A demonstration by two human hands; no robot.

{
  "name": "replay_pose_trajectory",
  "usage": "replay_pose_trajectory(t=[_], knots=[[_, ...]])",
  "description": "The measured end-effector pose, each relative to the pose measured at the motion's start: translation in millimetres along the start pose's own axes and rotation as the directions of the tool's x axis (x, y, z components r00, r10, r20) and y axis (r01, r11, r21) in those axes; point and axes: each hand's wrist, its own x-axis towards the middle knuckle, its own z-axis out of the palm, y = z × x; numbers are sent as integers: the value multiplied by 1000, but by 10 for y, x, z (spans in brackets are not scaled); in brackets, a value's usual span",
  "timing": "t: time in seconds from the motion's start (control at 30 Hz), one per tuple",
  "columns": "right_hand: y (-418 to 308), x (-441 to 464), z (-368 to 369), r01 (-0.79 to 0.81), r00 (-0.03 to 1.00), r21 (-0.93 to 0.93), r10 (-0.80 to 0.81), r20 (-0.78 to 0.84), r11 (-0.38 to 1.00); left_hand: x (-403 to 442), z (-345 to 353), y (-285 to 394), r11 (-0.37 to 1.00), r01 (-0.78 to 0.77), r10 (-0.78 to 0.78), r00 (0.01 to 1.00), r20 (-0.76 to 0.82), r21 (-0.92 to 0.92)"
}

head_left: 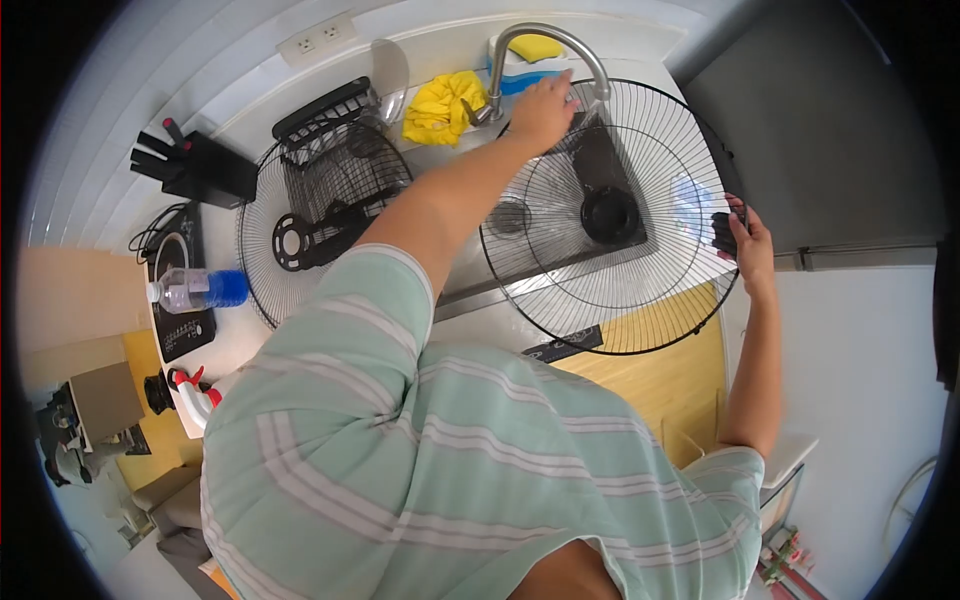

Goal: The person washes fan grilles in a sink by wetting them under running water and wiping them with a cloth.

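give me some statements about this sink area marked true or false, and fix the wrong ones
1. The right hand is at the edge of the grille that reaches over the sink. True.
2. A yellow cloth lies to the left of the faucet. True.
3. The left hand rests on the cloth. False: the two are apart, with the faucet between them in the picture.
4. The grille is white. False: it is black.
5. Only one grille is in view. False: a second grille is at the left.
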Motion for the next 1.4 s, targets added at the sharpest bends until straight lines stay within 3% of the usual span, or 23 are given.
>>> replay_pose_trajectory(t=[0.07,0.17,0.27,0.3,0.37,0.4,0.47,0.57,0.67,0.7,0.8,0.9,1.0,1.17,1.27,1.3,1.4], knots=[[102,-8,-83,-59,991,22,61,-116,998,50,-255,25,940,314,-252,900,355,-129],[256,-52,-193,-82,955,138,117,-274,987,-250,114,-369,969,231,-199,943,267,-93],[702,154,-412,52,916,172,22,-400,984,-552,144,-464,944,329,-302,882,363,-15],[664,131,-404,31,903,161,42,-427,986,-661,205,-477,895,426,-363,867,341,-132],[458,-10,-370,-66,925,229,146,-351,971,-838,298,-458,733,575,-482,817,317,-364],[380,-57,-355,-116,930,257,196,-311,959,-851,227,-410,490,761,-551,649,526,-426],[357,-71,-305,-124,932,274,207,-299,954,-859,-41,-317,-81,949,-423,243,873,-303],[522,10,-292,-134,948,320,216,-234,938,-969,-371,-340,-204,933,-120,276,954,-296],[745,145,-224,-134,971,406,201,-126,904,-916,-812,-295,-125,920,-90,362,928,-371],[826,221,-155,-136,976,421,195,-99,897,-886,-922,-270,-74,921,-136,371,919,-383],[1012,503,115,-80,991,487,122,-56,870,-867,-1118,-288,-97,896,-198,409,891,-433],[1049,688,334,-154,981,452,190,-35,878,-838,-1290,-189,-68,867,-258,462,848,-494],[1166,873,513,-114,991,479,132,-4,871,-755,-1456,-115,3,848,-325,502,801,-530],[1146,1002,896,-204,978,234,188,89,951,-602,-1760,-322,103,847,-403,514,757,-521],[1339,1174,1123,-175,972,102,156,177,979,-447,-1981,-342,217,870,-414,492,766,-442],[1217,1085,1207,-96,988,-95,107,112,991,-380,-2066,-335,288,858,-418,513,750,-426],[1648,1348,1701,267,955,-354,-197,224,896,-193,-2256,-473,461,808,-365,549,752,-366]])
